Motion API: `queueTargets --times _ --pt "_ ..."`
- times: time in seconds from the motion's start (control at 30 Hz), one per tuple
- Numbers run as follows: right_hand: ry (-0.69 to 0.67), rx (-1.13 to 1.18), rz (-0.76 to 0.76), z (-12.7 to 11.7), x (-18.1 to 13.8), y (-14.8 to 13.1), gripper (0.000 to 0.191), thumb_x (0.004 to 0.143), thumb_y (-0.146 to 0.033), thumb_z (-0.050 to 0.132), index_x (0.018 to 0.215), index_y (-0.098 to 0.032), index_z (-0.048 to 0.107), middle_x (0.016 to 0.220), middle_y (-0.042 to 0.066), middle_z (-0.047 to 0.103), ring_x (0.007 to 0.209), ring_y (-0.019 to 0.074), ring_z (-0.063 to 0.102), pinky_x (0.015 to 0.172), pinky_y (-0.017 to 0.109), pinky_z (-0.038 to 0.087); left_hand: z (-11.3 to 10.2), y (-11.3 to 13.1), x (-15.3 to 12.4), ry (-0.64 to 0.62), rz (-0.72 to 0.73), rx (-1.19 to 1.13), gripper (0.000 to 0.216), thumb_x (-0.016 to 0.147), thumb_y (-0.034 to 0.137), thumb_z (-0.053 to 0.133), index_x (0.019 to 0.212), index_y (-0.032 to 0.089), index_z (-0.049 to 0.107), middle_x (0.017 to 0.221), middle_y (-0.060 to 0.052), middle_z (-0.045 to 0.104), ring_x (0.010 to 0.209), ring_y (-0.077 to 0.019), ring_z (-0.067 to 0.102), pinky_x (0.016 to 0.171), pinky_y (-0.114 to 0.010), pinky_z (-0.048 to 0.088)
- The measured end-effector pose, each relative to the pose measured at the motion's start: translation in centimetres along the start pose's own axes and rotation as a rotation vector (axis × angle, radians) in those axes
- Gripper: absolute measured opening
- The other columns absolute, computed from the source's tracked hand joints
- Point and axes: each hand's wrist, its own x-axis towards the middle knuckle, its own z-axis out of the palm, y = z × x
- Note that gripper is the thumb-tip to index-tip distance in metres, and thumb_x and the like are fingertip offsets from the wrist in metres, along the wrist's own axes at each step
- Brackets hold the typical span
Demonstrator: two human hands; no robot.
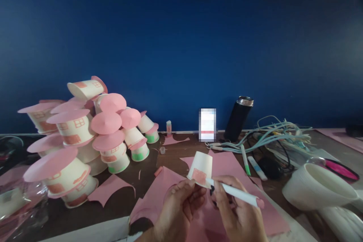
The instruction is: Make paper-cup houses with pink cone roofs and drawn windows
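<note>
Cup: left hand pinched its rim. Marker: right hand pinched it; any slip risked stray marks.

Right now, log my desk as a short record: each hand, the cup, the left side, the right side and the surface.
Left hand: holds the white cup near its rim
Right hand: holds a white marker with a pink end
Cup: wide end down, pink patch on its side
Left side: stacked cups with pink tops
Right side: black bottle, tangled pale cables
Surface: dark table, cut pink paper
</note>
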Motion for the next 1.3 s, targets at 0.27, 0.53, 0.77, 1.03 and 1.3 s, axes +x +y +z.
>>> queueTargets --times 0.27,0.53,0.77,1.03,1.3 --pt "0.054 -0.066 -0.059 -0.2 0.3 -0.1 0.012 0.096 -0.027 0.050 0.102 -0.024 0.060 0.081 0.002 0.072 0.052 0.0120 0.066 0.048 0.019 0.052 0.2 0.1 -0.2 0.008 -0.005 0.009 0.006 0.073 0.013 0.074 0.071 0.008 0.072 0.073 -0.010 0.074 0.073 -0.0192 0.071 0.068 -0.025 0.058" --pt "0.052 -0.068 -0.054 -0.2 0.2 0.2 0.014 0.096 -0.028 0.050 0.100 -0.022 0.061 0.081 0.004 0.073 0.053 0.0134 0.067 0.046 0.019 0.051 0.0 -0.1 0.0 -0.018 0.007 0.014 0.009 0.070 0.015 0.078 0.071 0.009 0.072 0.073 -0.009 0.074 0.072 -0.0185 0.071 0.068 -0.025 0.058" --pt "-0.057 -0.009 0.019 -0.3 0.2 -0.7 0.016 0.095 -0.032 0.050 0.091 -0.022 0.063 0.071 0.002 0.069 0.054 0.0142 0.065 0.054 0.022 0.053 -0.1 -0.1 -0.2 -0.019 0.013 -0.001 0.008 0.070 0.015 0.078 0.069 0.009 0.072 0.071 -0.009 0.074 0.073 -0.0189 0.072 0.071 -0.025 0.058" --pt "0.101 0.183 0.061 -0.2 0.2 -0.8 0.015 0.094 -0.031 0.054 0.102 -0.022 0.063 0.063 -0.001 0.062 0.049 0.0134 0.058 0.048 0.022 0.050 -0.3 -0.2 0.1 -0.069 0.037 0.004 0.011 0.071 0.018 0.079 0.074 0.009 0.074 0.076 -0.009 0.075 0.075 -0.0173 0.071 0.073 -0.025 0.058" --pt "0.230 0.327 0.554 0.1 1.4 1.9 0.044 0.085 -0.054 0.063 0.118 -0.024 0.059 0.118 0.008 0.069 0.103 0.0235 0.069 0.072 0.027 0.057 0.4 0.0 -0.2 -0.038 -0.015 0.004 0.010 0.070 0.014 0.081 0.071 0.009 0.073 0.070 -0.010 0.075 0.068 -0.0161 0.070 0.068 -0.024 0.057"
